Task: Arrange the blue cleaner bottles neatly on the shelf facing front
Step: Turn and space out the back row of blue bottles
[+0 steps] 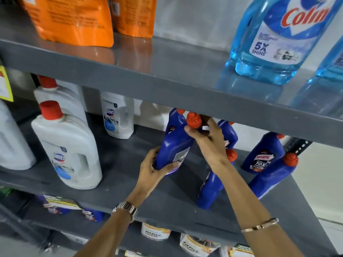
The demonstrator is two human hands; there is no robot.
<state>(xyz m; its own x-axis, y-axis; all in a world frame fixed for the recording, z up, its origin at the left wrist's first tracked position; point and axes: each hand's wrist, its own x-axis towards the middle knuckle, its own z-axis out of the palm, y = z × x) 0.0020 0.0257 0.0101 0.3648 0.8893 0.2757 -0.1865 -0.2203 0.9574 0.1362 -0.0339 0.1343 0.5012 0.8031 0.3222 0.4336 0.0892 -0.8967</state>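
I hold one dark blue cleaner bottle [174, 145] with an orange cap, tilted, above the grey middle shelf [115, 164]. My left hand [152, 167] grips its base and label side. My right hand [206, 140] grips its neck just under the cap. Behind it stand two more blue bottles [174, 119] [229, 134]. Another blue bottle [210, 190] stands in front, partly hidden by my right forearm. To the right, one labelled blue bottle [262, 154] faces front and another [272, 177] leans beside it.
White bottles with red caps [68, 149] [118, 115] fill the left of the same shelf. The upper shelf edge [167, 93] hangs just over the held bottle's cap, carrying orange pouches [74, 19] and light blue glass-cleaner bottles [280, 38]. More packs sit on the shelf below.
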